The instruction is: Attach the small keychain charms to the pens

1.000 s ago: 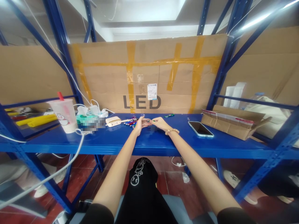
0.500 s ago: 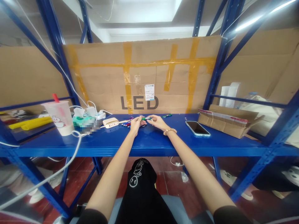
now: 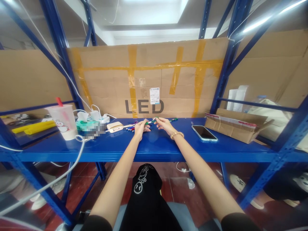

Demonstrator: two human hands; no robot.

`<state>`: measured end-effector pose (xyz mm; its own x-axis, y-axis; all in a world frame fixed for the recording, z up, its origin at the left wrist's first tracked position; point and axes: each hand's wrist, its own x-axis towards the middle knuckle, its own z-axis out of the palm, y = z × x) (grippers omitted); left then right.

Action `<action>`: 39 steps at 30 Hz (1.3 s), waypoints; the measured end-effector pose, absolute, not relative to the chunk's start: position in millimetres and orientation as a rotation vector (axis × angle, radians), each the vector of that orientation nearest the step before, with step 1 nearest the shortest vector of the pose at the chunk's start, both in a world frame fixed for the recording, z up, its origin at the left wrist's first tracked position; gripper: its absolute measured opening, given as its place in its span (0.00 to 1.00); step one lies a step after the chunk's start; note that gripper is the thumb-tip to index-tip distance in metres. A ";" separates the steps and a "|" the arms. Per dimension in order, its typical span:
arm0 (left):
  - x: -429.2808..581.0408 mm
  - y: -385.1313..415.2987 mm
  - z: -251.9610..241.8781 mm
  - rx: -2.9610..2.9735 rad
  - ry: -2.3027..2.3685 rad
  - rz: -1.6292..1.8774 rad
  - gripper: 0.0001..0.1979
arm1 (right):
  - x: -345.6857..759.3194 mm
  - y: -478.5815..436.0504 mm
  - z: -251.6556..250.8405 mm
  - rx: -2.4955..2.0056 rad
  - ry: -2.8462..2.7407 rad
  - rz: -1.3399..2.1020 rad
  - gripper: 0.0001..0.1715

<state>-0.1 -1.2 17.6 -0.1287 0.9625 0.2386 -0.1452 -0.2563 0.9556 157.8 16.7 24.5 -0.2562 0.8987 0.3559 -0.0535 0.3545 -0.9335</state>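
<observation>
My left hand (image 3: 141,129) is closed around a green pen (image 3: 149,123), which points right over the blue shelf top. Just right of the pen's end, my right hand (image 3: 165,125) has its thumb and fingertips pinched together. A small pale thing shows at those fingertips, too small to name. Partly hidden behind my left hand lie several blue and red pens (image 3: 130,128). Beyond my right hand, another green pen (image 3: 174,119) rests near the cardboard.
On the left stand a plastic cup (image 3: 63,123) with a red straw, a tissue pack (image 3: 84,125) and a cream-coloured box (image 3: 115,127). To the right are a phone (image 3: 204,133) and an open cardboard box (image 3: 231,125). A taped cardboard sheet (image 3: 108,83) closes off the back.
My right hand has drawn a little to the right, away from the pen in my left hand. Its fingertips now pinch a small pale thing. The left hand still holds the pen.
</observation>
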 end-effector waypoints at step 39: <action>0.6 -5.7 11.7 2.041 1.649 1.390 0.16 | 146.0 10.3 17.6 -0.821 -2.046 0.452 0.16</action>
<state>0.6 -5.7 11.7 -0.0474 0.8378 0.5439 0.6778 -0.3730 0.6336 146.0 10.3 17.6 -0.4116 0.6962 0.5881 0.3837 0.7177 -0.5811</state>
